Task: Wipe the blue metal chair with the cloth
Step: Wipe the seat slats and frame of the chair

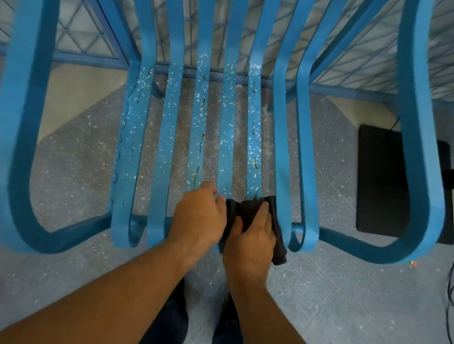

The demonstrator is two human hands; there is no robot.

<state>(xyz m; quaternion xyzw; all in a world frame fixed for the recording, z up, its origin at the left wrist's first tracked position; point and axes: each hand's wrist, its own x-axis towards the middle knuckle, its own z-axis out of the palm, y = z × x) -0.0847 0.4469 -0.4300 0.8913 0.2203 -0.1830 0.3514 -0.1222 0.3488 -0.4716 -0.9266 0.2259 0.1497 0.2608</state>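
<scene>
1. nearest to the person, both forearms reach down to the front edge of the blue metal chair. it stands on the speckled floor, directly before the person's legs.
2. the right hand lies on the dark cloth with the fingers almost straight. it presses the cloth onto the front curve of a slat just right of the middle and is not closed round it, as far as i see.
3. the left hand is just beside it and touches the left end of the cloth. its fingers are curled, but i cannot tell whether they hold the cloth's edge or the slat below.
4. i judge that a stroke begins here at the front edge. to do it well, i would keep the palm flat, follow one slat along its whole length and wrap the cloth over both its edges. the white specks and thin dark streaks sit mostly on the middle slats, and loose bits may fall through the gaps.
5. the seat's front points toward the person and the backrest points away. the slats have their long axis from near to far, then bend up into the back. an armrest loop stands at each side.
6. farther off there is a wire mesh behind the chair, and a black mat lies on the floor at the right.
</scene>
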